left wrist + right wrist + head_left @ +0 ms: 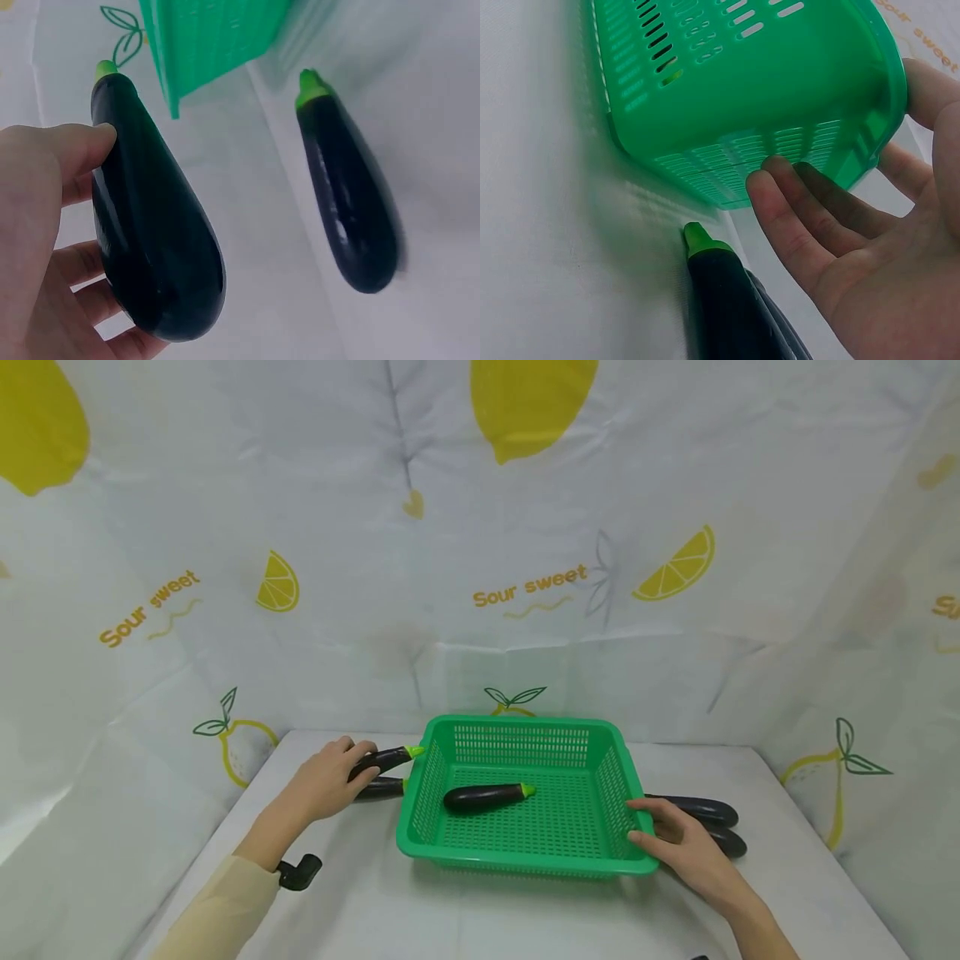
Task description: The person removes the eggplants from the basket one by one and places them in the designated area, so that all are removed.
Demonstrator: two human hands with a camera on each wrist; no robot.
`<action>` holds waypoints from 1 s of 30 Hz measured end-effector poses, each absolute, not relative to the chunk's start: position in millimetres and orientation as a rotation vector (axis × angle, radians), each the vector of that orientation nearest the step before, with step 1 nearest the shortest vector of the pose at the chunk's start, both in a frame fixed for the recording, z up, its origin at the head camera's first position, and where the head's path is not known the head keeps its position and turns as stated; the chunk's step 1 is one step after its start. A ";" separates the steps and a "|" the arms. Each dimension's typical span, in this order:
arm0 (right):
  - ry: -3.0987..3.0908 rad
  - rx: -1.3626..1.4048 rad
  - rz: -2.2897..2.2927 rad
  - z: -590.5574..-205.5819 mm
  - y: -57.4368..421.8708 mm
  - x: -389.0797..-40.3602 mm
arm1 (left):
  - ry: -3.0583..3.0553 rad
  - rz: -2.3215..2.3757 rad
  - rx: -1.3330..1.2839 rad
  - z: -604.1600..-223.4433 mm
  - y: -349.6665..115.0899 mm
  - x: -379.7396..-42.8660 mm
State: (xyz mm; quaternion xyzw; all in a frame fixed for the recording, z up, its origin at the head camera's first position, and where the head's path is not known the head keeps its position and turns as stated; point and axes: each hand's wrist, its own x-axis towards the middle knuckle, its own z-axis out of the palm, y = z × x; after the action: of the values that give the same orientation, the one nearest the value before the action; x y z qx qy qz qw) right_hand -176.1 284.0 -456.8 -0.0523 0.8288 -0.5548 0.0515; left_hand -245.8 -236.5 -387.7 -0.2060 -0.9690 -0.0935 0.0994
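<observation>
My left hand [326, 783] grips a dark purple eggplant [154, 217] with a green stem, raised beside the left rim of a green plastic basket [525, 863]. In the left wrist view the thumb lies across its upper part and the fingers are behind it. A second eggplant [349, 202] lies on the table below that hand. Inside the basket, toward its left side, rests another eggplant [483, 797], stem to the right. My right hand [682, 847] holds the basket's right rim between thumb and fingers. Close by, two eggplants [703, 810] lie on the table, partly hidden.
The white table [360, 902] is enclosed by a white cloth backdrop [337, 652] printed with lemons and lettering. Slotted walls [780, 142] form the basket's sides. A black device [302, 872] is worn at the left wrist, by a pale sleeve [225, 906].
</observation>
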 end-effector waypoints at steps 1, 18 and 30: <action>2.522 -0.158 -1.688 -456.5 284.0 -176.4 | -2.873 -0.282 -0.592 -388.6 -237.8 -245.8; 2.546 -0.159 -1.672 -457.8 284.7 -177.3 | -2.980 -0.315 -0.444 -438.2 -252.8 -249.3; 2.546 -0.170 -1.673 -457.7 283.5 -175.0 | -2.952 -0.178 -0.476 -467.0 -249.1 -245.3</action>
State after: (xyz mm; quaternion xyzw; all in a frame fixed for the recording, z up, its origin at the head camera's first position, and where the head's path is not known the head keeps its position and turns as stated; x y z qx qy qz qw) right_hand -175.0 283.5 -457.7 -0.0557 0.8336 -0.5478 0.0449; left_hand -245.3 -249.1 -467.0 -0.1584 -0.9829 -0.0592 0.0729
